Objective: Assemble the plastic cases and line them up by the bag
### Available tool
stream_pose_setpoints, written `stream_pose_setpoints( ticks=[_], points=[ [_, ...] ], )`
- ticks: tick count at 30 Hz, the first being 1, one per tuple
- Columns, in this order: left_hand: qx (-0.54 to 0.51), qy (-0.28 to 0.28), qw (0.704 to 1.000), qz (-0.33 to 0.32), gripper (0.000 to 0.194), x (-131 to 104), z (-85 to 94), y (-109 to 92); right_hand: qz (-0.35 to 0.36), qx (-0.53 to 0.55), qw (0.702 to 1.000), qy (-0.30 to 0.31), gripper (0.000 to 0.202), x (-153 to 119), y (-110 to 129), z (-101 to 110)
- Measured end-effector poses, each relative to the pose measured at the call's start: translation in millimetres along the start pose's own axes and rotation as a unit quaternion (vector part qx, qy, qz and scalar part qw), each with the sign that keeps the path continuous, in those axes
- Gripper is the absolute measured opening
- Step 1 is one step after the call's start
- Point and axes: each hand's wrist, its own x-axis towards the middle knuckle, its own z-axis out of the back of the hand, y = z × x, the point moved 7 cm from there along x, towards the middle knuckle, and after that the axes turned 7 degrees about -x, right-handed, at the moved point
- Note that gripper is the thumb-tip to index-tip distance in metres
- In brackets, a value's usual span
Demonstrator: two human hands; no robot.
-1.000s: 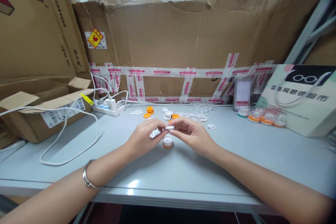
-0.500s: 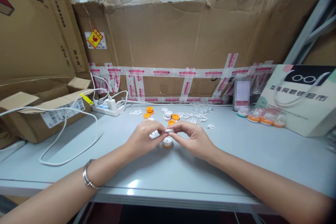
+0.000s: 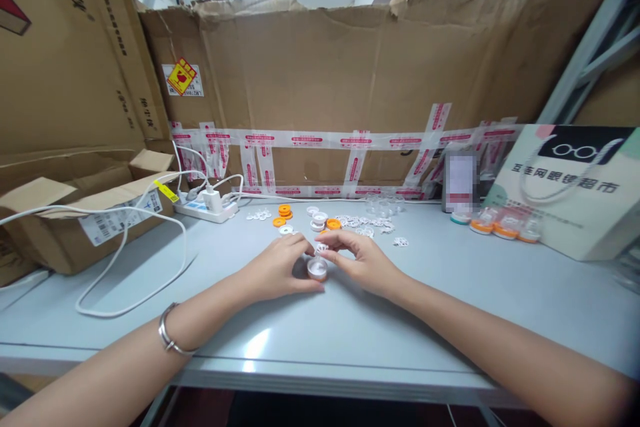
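Note:
My right hand (image 3: 367, 260) pinches a small white openwork plastic disc (image 3: 321, 249) between thumb and fingers, tilted above a small round cup (image 3: 317, 270). The cup stands on the table, with a white rim and an orange lower edge. My left hand (image 3: 275, 263) curves round the cup's left side, thumb at its front and fingers behind it; a silver bangle sits on that wrist. Just behind the hands lie white rings (image 3: 286, 230), stacked white round parts (image 3: 319, 219) and orange rings (image 3: 333, 223), one partly hidden by my right hand.
Flat white openwork pieces (image 3: 370, 221) and clear domes (image 3: 385, 203) lie at the back. Finished-looking capped rounds (image 3: 506, 223) stand near a paper bag (image 3: 565, 187) and a phone (image 3: 461, 180). At left are a power strip (image 3: 207, 210), a looping white cable (image 3: 184, 247) and an open carton (image 3: 75, 227).
My left hand has let go of the small white disc and moved down round the cup. My right hand keeps the disc, now turned more upright above the cup.

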Motion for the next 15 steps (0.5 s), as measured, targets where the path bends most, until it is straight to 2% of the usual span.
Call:
stream_pose_setpoints(
  ticks=[4, 15],
  points=[
    [0.005, -0.005, 1.000, -0.006, 0.027, 0.5, -1.1, 0.6, 0.004, 0.001, 1.000, 0.012, 0.013, -0.4, 0.0, -3.5],
    [0.008, -0.002, 1.000, -0.011, 0.024, 0.8, -0.4, -0.3, 0.024, -0.026, 0.998, 0.051, 0.011, -3.0, 6.5, -8.4]
  ],
)
